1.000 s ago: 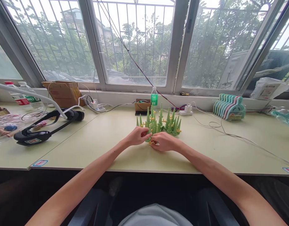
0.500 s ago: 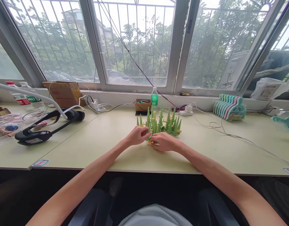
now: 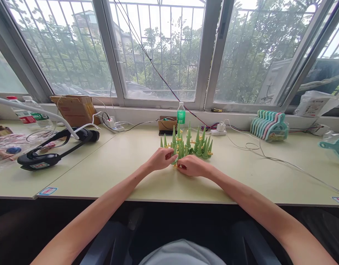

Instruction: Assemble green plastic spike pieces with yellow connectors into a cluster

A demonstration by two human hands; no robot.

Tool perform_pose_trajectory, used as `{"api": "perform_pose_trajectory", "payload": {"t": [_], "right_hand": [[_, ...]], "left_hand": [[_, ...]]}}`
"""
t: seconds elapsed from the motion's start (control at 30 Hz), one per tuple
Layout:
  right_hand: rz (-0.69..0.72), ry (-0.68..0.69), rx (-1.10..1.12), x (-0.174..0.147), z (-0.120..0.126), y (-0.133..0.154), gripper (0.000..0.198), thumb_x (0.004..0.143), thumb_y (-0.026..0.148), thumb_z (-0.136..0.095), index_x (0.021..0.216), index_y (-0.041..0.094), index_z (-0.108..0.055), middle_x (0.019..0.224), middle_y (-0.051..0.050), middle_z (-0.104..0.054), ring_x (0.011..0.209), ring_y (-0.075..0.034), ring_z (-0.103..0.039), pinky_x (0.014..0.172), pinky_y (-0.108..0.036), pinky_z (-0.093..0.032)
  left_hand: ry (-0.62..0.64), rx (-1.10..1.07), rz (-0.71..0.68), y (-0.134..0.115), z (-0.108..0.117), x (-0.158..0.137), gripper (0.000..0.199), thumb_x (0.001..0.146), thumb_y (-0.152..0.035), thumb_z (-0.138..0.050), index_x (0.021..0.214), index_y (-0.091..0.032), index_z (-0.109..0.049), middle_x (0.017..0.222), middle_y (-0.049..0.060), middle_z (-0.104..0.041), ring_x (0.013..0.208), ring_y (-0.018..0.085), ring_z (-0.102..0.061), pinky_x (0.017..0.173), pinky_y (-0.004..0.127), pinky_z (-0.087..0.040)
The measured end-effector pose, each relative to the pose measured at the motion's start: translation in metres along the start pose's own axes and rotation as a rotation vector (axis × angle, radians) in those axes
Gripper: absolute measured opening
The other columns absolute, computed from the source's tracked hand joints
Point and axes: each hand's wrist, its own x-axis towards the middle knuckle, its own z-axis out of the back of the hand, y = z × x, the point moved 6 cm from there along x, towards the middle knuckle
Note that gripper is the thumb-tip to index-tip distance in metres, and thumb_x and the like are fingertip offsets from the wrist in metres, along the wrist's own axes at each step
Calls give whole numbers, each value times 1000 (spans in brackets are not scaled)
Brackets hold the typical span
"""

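Note:
A cluster of green pointed cones (image 3: 198, 145) with small yellow side pieces stands on the table. At its near left edge, my left hand (image 3: 161, 159) is closed, thumb and fingers around one green cone (image 3: 174, 160) that is mostly hidden by the fingers. My right hand (image 3: 193, 165) is beside it, touching or almost touching the left fingertips. Its thumb and fingers pinch at a small yellow piece (image 3: 175, 167) low on that cone. My fingers partly cover this piece, so its exact shape is hard to make out.
Behind the cones stand a green-liquid bottle (image 3: 181, 115) and a small cardboard box (image 3: 167, 124). A black headset (image 3: 42, 159) lies at left. Teal and pink hangers (image 3: 268, 126) stand back right, and a white cable (image 3: 282, 161) runs across the right side.
My right fingers have curled in closer around the yellow piece, and that hand has shifted very slightly. My left hand and the cone cluster look unmoved.

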Motion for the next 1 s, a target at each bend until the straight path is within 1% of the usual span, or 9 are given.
{"api": "perform_pose_trajectory", "payload": {"t": [0.1, 0.27, 0.4, 0.5, 0.63, 0.87, 1.0], "right_hand": [[-15, -30, 14, 0, 1, 0, 15, 87, 15, -55, 73, 16, -60, 66, -2, -62, 54, -11, -45, 55, -24, -27], [-59, -95, 107, -1, 4, -3, 9, 84, 13, -58, 76, 16, -60, 67, -1, -62, 57, -10, -47, 57, -23, -30], [-78, -149, 155, -1, 5, -5, 12, 83, 12, -58, 72, 16, -57, 65, 0, -59, 58, -10, -46, 58, -22, -31], [-73, -201, 180, -2, 8, -6, 15, 86, 15, -57, 70, 16, -55, 64, 1, -57, 57, -9, -45, 58, -21, -32], [-56, -271, 206, -3, 12, -6, 13, 89, 17, -56, 76, 16, -57, 68, 0, -58, 59, -9, -47, 59, -21, -33], [-32, -429, 225, -5, 19, -8, 16, 95, 23, -51, 82, 16, -58, 64, 2, -54, 55, -9, -43, 59, -21, -34], [-69, -485, 230, -6, 23, -11, 23, 99, 26, -43, 84, 16, -57, 65, 1, -54, 56, -10, -44, 58, -21, -34]], "left_hand": [[-5, 12, 14, 1, 0, 0, 40, 90, -35, -52, 61, -19, -30, 51, -7, -36, 50, 8, -27, 52, 22, -26], [-27, 7, 39, 2, 2, 0, 40, 90, -36, -53, 61, -19, -30, 51, -7, -34, 51, 8, -27, 51, 23, -26], [-66, -13, 65, 1, 5, 1, 40, 89, -36, -53, 61, -19, -30, 51, -7, -31, 51, 9, -24, 50, 23, -25], [-92, -28, 87, 1, 8, 2, 41, 89, -37, -53, 61, -20, -28, 50, -7, -29, 52, 9, -22, 50, 23, -24], [-131, -50, 122, 1, 11, 3, 42, 89, -38, -53, 61, -19, -29, 50, -7, -29, 52, 9, -22, 50, 23, -24], [-184, -180, 213, 6, 16, 3, 44, 88, -43, -54, 60, -19, -32, 52, -5, -34, 49, 8, -31, 48, 22, -26], [-199, -269, 239, 8, 16, 4, 45, 87, -45, -57, 60, -19, -32, 52, -5, -35, 48, 8, -34, 45, 21, -26]]}}
